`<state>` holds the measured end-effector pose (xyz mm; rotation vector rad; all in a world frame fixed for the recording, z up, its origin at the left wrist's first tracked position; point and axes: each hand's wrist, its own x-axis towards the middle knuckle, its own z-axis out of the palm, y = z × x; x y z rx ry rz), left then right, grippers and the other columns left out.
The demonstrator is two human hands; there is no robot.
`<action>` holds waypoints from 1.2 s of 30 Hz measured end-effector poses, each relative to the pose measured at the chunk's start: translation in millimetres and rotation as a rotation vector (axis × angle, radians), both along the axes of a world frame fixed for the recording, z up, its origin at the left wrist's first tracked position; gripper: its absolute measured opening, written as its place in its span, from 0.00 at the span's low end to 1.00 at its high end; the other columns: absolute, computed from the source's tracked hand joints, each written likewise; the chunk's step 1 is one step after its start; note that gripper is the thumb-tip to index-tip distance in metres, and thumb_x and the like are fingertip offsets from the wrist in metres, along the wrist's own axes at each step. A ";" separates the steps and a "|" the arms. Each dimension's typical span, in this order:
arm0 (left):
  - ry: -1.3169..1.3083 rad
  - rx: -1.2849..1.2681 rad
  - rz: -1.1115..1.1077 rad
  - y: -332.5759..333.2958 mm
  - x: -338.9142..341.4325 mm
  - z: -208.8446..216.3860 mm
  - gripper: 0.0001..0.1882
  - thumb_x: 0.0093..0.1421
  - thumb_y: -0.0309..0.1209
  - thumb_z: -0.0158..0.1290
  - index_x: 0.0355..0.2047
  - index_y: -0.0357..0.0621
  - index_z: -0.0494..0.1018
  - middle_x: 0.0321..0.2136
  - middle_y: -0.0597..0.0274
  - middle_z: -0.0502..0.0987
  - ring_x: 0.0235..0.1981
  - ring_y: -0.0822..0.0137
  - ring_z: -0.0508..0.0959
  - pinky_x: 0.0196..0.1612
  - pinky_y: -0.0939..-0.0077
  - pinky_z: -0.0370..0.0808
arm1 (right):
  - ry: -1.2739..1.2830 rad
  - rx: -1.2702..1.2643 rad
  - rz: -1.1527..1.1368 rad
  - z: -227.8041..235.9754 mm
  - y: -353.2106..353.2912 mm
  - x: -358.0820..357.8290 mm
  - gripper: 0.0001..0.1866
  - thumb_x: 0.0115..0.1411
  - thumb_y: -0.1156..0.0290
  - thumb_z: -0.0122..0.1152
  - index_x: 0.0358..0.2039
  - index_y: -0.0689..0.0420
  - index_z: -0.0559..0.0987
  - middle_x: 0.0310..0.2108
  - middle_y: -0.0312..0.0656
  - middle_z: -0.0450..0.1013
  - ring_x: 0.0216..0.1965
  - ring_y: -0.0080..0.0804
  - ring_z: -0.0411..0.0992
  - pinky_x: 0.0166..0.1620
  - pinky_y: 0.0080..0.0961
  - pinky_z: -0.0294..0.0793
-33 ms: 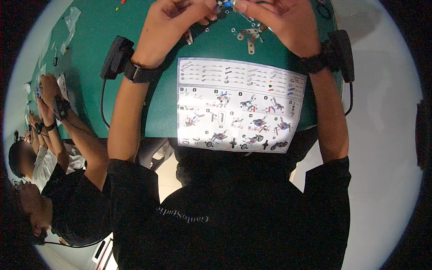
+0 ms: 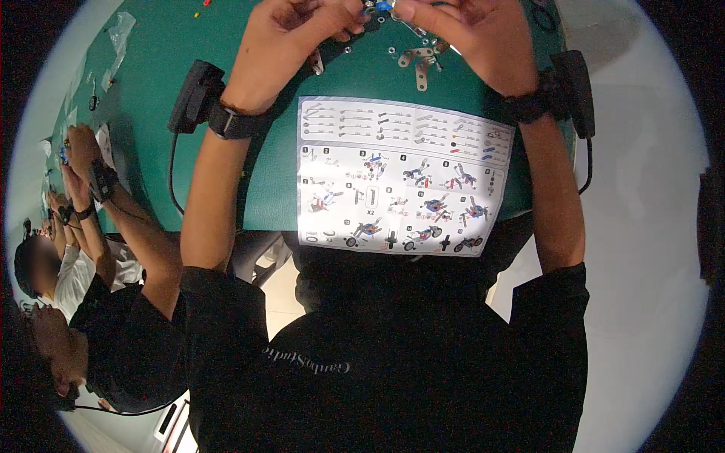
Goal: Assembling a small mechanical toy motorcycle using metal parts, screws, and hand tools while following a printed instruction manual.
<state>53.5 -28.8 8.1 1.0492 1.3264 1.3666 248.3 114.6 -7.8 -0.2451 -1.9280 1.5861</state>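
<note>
Both my hands are at the top edge of the view, their fingertips close together. My right hand [image 2: 479, 41] is closed, with thumb and fingers pinching a small blue part [image 2: 384, 6]. Beside it, my left hand [image 2: 283, 49] is closed too, its fingertips at the left of the blue part; what they grip is too small to make out. A perforated metal bracket [image 2: 421, 74] lies below the right fingers, among several loose nuts [image 2: 392, 50]. Partly under my left hand lies a metal strip [image 2: 317, 65].
A printed assembly sheet [image 2: 400, 170] lies over the near edge of the green table [image 2: 158, 53]. Clear plastic bags [image 2: 119, 34] and small red and yellow pieces [image 2: 197, 14] lie far left. Co-workers' hands [image 2: 84, 147] are at the left side. Black devices with cables [image 2: 198, 94] are at my wrists.
</note>
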 end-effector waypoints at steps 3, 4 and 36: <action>0.054 0.089 -0.001 -2.0 -3.2 -7.3 0.14 0.70 0.29 0.56 0.53 0.38 0.75 0.36 0.67 0.80 0.36 0.77 0.78 0.43 0.82 0.76 | -0.070 -0.081 -0.013 13.4 -4.5 0.1 0.11 0.62 0.84 0.65 0.43 0.65 0.76 0.31 0.39 0.79 0.31 0.17 0.74 0.33 0.12 0.71; 0.053 0.129 -0.012 -0.9 -2.7 -8.6 0.14 0.70 0.29 0.57 0.53 0.38 0.75 0.37 0.67 0.79 0.37 0.77 0.77 0.43 0.82 0.76 | -0.097 -0.128 -0.019 17.0 -5.5 1.3 0.10 0.62 0.84 0.65 0.43 0.65 0.76 0.30 0.39 0.79 0.31 0.17 0.74 0.33 0.13 0.72; 0.421 0.304 0.032 -0.2 5.4 -9.0 0.11 0.64 0.24 0.62 0.46 0.39 0.80 0.43 0.60 0.80 0.41 0.73 0.79 0.45 0.78 0.76 | -0.024 -0.042 0.012 -0.2 1.8 2.6 0.09 0.63 0.81 0.66 0.42 0.66 0.77 0.28 0.39 0.79 0.30 0.16 0.74 0.32 0.13 0.71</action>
